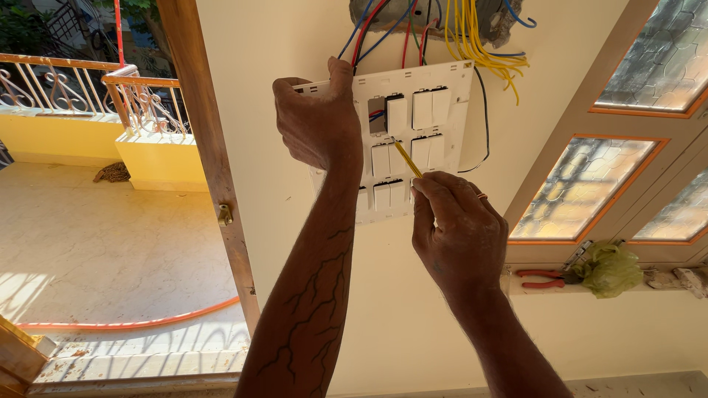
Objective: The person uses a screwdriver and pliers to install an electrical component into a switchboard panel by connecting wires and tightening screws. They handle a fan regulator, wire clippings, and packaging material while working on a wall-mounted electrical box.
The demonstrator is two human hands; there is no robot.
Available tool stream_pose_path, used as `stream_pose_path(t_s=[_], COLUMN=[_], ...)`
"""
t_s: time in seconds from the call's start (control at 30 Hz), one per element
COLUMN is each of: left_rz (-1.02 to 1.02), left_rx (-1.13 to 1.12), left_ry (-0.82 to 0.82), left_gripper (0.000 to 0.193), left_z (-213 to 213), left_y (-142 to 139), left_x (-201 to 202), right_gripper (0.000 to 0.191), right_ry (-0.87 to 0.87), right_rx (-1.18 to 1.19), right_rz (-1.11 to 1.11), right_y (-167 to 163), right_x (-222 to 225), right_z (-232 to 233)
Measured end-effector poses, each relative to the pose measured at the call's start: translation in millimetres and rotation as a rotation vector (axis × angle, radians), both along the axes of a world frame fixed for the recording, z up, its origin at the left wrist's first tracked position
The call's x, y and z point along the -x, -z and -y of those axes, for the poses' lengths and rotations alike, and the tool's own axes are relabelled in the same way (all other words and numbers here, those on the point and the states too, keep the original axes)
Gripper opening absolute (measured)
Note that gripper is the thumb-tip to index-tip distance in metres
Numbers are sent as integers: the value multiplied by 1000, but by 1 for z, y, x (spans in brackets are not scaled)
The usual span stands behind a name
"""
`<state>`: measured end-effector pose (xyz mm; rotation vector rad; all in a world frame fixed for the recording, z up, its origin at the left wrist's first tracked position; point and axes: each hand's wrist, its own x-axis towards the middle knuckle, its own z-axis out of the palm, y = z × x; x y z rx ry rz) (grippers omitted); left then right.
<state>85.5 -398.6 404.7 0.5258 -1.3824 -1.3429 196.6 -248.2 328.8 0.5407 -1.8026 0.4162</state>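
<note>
Hands at frame centre: left hand (pixel 317 121) grips a white switch plate (pixel 413 140); right hand (pixel 457 228) pinches a yellow screwdriver (pixel 406 158) against it.

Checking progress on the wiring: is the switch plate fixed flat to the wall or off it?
Off it. The switch plate hangs tilted, held by the left hand, with wires exposed above.

Both arms stretch up side by side; left hand (pixel 318 121) clamped, thumb hooked over the top, while right hand (pixel 457 228), lower, pinches with fingertips (pixel 424 186), wrist bent back.
</note>
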Motion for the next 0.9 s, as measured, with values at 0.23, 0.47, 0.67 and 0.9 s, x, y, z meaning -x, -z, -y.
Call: stream_pose_path(t_s=[0.23, 0.47, 0.67, 0.9], left_rz=[8, -2, 36, 42], left_rx=[2, -2, -29, -37], left_ry=[-9, -5, 17, 35], left_gripper=[51, 50, 49, 49], left_z=[-1, -2, -3, -3], left_y=[0, 0, -3, -4], left_x=[2, 3, 1, 1], right_gripper=[3, 3, 3, 4], right_ry=[1, 58, 59, 83], right_rx=[-15, -93, -74, -70], right_rz=[-13, -41, -33, -80], right_y=[-7, -17, -9, -1], right_x=[-1, -2, -2, 7], right_z=[1, 0, 3, 4])
